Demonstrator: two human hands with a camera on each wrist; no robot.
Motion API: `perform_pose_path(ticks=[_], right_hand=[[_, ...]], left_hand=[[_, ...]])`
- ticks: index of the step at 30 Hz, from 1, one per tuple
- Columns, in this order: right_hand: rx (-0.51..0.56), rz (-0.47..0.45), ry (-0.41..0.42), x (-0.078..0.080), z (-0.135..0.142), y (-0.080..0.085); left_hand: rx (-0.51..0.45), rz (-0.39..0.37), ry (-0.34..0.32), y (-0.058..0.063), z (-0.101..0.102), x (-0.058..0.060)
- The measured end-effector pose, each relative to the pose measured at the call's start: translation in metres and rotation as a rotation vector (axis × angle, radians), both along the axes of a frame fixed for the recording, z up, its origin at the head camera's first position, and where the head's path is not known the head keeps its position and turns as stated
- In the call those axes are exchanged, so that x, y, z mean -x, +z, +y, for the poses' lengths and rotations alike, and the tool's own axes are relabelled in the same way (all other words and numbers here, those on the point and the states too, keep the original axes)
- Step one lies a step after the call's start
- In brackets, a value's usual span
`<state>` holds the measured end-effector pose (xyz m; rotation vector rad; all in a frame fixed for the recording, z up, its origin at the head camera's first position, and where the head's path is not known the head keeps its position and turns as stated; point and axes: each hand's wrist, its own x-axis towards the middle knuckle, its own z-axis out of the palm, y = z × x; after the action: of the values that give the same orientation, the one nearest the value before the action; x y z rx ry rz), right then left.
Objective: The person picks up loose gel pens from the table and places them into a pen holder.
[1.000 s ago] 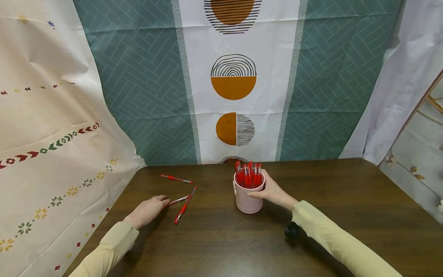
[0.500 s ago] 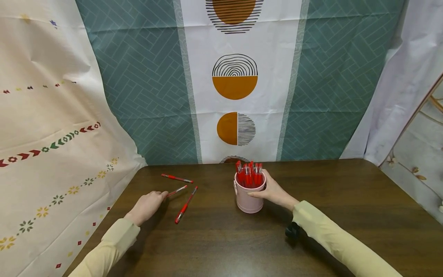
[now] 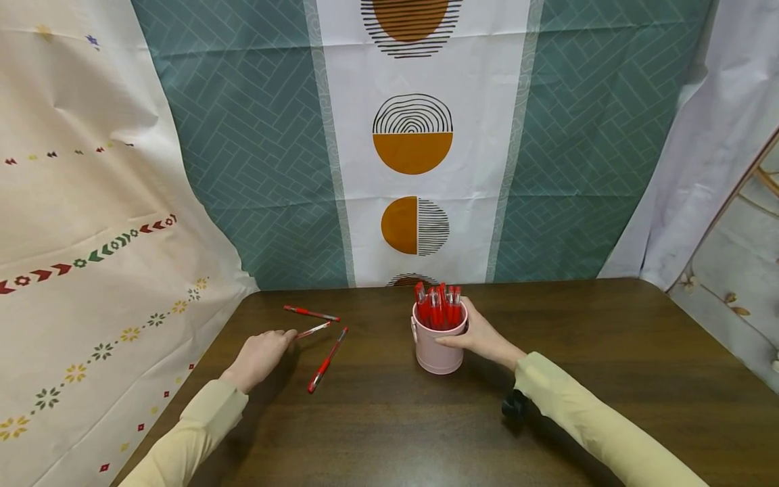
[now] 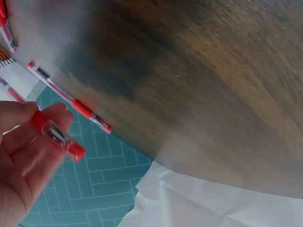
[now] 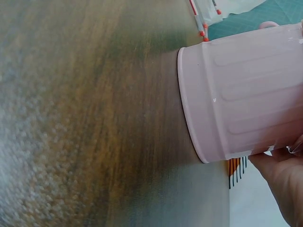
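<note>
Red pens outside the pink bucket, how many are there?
3: a held pen in the left hand, a far pen and a near pen on the table. The left hand might hide more.
</note>
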<state>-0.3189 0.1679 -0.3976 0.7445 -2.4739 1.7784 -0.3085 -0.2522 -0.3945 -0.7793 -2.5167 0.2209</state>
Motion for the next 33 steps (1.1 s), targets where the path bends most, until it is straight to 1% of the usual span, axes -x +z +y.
perform_pose_path(ticks=[5,10,16,25,30,33], right_hand=[[-0.012,0.004,0.017,-0.014,-0.003,0.018],[-0.022,-0.001,0.009,-0.017,-0.005,0.022],[-0.018,-0.011,0.005,-0.016,-0.005,0.021],[-0.023,0.013,0.012,-0.016,-0.007,0.019],[-0.025,0.004,0.007,-0.016,-0.007,0.019],[-0.015,0.010,0.003,-0.011,-0.005,0.012]], left_hand=[[-0.015,-0.006,0.044,0.001,0.000,0.001],[-0.040,-0.016,0.040,0.003,0.002,0.002],[-0.040,-0.009,0.024,0.006,0.005,0.003],[-0.123,-0.024,0.045,0.021,0.013,0.001],[-0.143,-0.022,0.024,0.024,0.017,0.002],[-0.147,-0.015,-0.001,0.026,0.022,0.003]])
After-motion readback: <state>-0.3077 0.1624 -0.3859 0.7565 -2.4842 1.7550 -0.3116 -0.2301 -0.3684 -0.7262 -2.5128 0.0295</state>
